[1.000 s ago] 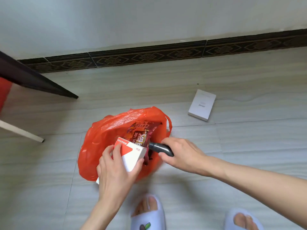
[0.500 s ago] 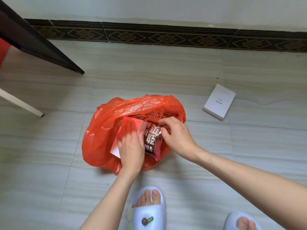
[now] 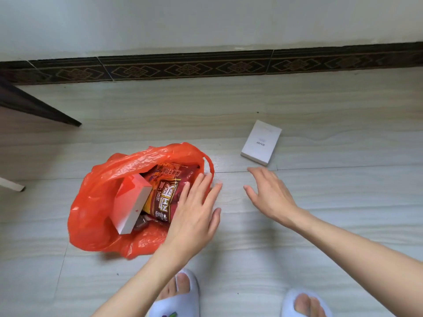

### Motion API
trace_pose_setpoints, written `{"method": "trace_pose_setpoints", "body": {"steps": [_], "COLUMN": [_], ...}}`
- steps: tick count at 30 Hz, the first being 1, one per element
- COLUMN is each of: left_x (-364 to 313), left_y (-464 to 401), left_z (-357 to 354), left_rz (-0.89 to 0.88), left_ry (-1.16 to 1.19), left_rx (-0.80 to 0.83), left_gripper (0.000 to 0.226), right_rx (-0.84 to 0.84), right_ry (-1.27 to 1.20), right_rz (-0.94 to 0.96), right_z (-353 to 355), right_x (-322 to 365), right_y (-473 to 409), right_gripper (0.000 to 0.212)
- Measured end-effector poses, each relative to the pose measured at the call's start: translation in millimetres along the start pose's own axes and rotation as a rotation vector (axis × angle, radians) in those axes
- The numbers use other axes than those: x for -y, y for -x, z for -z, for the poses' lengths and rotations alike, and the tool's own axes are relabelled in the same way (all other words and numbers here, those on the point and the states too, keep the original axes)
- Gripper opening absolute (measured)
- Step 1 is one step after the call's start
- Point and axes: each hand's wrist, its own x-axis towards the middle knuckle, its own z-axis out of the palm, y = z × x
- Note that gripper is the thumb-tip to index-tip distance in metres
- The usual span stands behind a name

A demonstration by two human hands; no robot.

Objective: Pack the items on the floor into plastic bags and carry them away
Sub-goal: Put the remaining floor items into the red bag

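Both hands are spread and empty — left hand (image 3: 194, 216) over the red plastic bag (image 3: 96, 202), right hand (image 3: 270, 195) right of it. A white box (image 3: 261, 143) lies farther right on the floor (image 3: 343, 202).

Soft, even daylight is filling the frame, bright but not harsh. The red bag (image 3: 103, 202) is catching small glints on its crinkles. Faint shadows are lying under the arms at lower centre. The skirting (image 3: 206, 67) is bowing toward the edges, and fine detail is looking slightly smeared.

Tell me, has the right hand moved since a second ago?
Yes. The right hand has left the red bag, now empty and open, reaching toward the white box on the floor.
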Motion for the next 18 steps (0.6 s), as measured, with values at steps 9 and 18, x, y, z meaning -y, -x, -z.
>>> {"method": "trace_pose_setpoints", "body": {"steps": [9, 18], "left_x": [0, 8], "left_y": [-96, -88], "left_z": [-62, -113], "left_rz": [-0.069, 0.003], "left_ry": [-0.302, -0.281], "left_rx": [0.481, 0.671], "left_gripper": [0.072, 0.094], "right_rx": [-0.118, -0.086], "right_ry": [-0.225, -0.202], "right_rz": [-0.429, -0.614], "right_z": [-1, -30], "right_x": [-63, -43], "right_y": [-77, -152], "right_gripper": [0.051, 0.089]}}
